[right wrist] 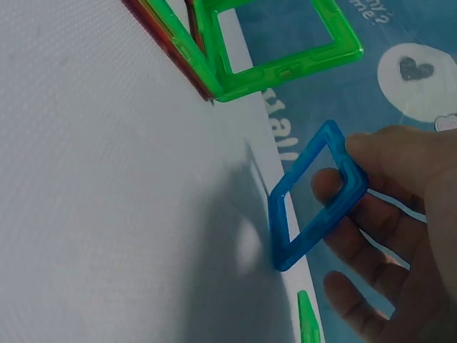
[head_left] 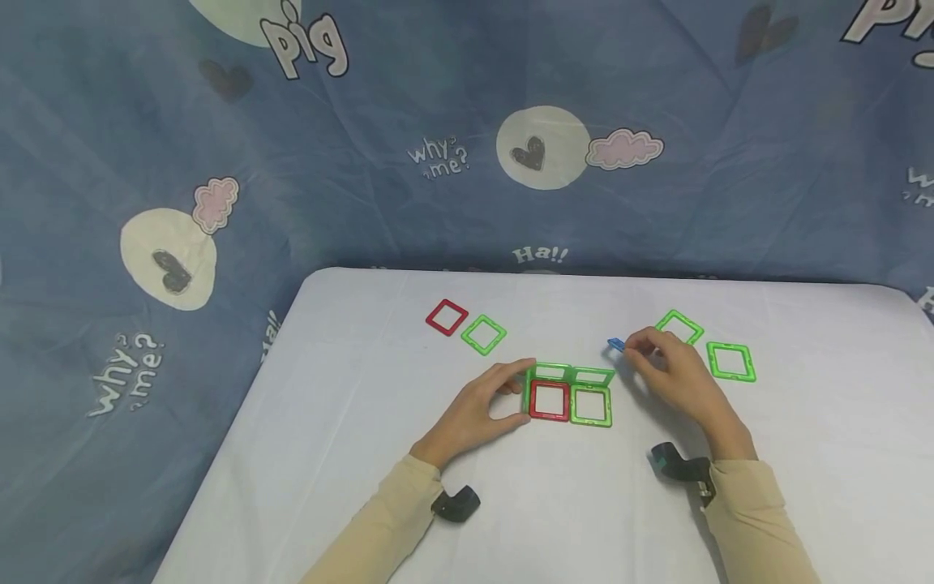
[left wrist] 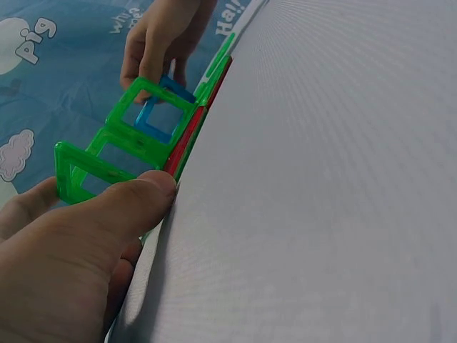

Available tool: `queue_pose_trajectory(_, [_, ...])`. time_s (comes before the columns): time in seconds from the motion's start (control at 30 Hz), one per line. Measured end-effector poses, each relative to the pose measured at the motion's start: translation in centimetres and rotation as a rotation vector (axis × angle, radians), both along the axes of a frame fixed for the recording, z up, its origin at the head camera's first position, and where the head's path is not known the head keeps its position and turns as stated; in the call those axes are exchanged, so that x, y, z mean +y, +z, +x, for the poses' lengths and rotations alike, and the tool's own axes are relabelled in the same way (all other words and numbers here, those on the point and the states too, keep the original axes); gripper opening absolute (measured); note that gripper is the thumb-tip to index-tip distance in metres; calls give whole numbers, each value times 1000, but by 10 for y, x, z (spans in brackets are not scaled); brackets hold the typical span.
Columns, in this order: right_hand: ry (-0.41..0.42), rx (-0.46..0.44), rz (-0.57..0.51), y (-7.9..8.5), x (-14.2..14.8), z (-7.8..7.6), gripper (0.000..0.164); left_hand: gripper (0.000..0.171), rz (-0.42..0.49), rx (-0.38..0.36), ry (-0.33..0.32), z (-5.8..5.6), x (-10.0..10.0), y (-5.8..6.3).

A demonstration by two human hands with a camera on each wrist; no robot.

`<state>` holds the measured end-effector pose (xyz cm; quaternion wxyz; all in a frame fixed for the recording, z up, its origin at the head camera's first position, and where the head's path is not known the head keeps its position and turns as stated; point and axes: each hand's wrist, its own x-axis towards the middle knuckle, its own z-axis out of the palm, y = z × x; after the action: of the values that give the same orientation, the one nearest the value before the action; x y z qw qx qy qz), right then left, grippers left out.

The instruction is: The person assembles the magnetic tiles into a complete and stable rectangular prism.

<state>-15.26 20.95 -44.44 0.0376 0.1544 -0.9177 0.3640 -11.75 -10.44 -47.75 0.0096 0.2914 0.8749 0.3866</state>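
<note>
Flat on the table, a red magnetic tile (head_left: 549,418) and a green magnetic tile (head_left: 610,405) lie side by side. Green tiles stand up along their back edge, and another green tile (head_left: 526,393) stands at the left side. My left hand (head_left: 481,410) grips this structure at its left end, with the thumb at the front corner and fingers behind. A blue square tile (right wrist: 320,225) is pinched between the thumb and fingers of my right hand (head_left: 674,377), held apart from the structure, to its right.
At the back left of the white table (head_left: 350,365) lie a loose red tile (head_left: 435,309) and a loose green tile (head_left: 472,325). Two more loose green tiles are on the right, one (head_left: 689,320) partly behind my right hand and one (head_left: 734,378) beside it.
</note>
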Motion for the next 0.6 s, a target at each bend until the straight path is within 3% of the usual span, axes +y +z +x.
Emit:
queue_pose_trajectory(0.33, [13, -55, -5, 3, 5, 3, 32, 81, -4, 3, -5, 1, 0, 0])
queue_pose_trajectory(0.6, [60, -143, -6, 10, 9, 6, 32, 80, -10, 4, 4, 2, -1, 1])
